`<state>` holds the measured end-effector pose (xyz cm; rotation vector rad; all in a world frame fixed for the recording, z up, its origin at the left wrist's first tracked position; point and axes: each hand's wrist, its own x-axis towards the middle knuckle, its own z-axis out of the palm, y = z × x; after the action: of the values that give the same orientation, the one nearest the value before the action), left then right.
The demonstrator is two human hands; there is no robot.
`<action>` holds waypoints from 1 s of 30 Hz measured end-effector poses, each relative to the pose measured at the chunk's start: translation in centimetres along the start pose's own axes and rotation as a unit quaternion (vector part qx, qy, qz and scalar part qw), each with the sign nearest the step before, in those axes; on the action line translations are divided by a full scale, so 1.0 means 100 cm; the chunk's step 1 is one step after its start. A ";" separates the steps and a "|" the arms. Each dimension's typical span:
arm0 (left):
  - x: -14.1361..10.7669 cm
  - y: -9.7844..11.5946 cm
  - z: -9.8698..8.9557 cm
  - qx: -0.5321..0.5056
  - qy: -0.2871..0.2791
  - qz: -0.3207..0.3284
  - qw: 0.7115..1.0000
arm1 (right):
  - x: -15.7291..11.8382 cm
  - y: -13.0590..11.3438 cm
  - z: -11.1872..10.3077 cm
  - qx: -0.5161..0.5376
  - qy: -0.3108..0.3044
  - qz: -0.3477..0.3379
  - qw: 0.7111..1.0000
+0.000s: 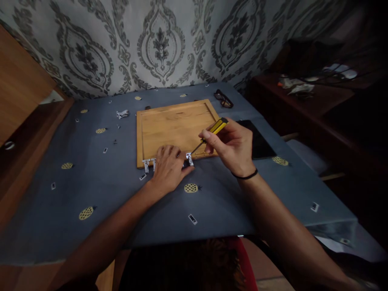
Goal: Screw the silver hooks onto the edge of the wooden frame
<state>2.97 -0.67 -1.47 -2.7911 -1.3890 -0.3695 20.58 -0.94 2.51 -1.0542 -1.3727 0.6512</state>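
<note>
A wooden cabinet door (pixel 178 125) lies on the cloth-covered table, its frame raised around a flat middle. My right hand (pixel 233 145) is closed around a yellow and black screwdriver (pixel 218 126), whose tip meets a metal hinge (pixel 189 159) at the door's near edge. My left hand (pixel 169 167) is bent over that same edge, fingers on the wood and thumb beside the hinge. Just left of it, another metal hinge (pixel 146 165) sits on the edge, with a further one partly covered by my fingers. Something dark under the left hand is mostly hidden.
A loose hinge (pixel 123 114) and several small screws (pixel 115 141) lie left of the door. Eyeglasses (pixel 223 99) rest behind its right corner. A flat black panel (pixel 257 139) is partly behind my right hand. Wooden furniture (pixel 27 81) stands at the left.
</note>
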 end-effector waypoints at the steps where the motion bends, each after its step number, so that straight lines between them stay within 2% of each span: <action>1: 0.000 0.000 0.000 -0.001 0.000 0.001 1.000 | 0.000 0.001 0.001 0.002 -0.013 0.004 1.000; 14: 0.000 0.000 0.001 -0.005 -0.008 -0.001 1.000 | -0.001 0.008 0.005 0.014 -0.044 0.026 0.999; 30: 0.000 0.001 -0.002 -0.001 -0.017 0.001 1.000 | -0.001 0.010 0.002 -0.026 -0.040 0.003 0.999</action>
<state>3.03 -0.74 -1.31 -2.8132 -1.3917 -0.3248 20.59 -0.56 1.62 -1.0842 -1.4629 0.6713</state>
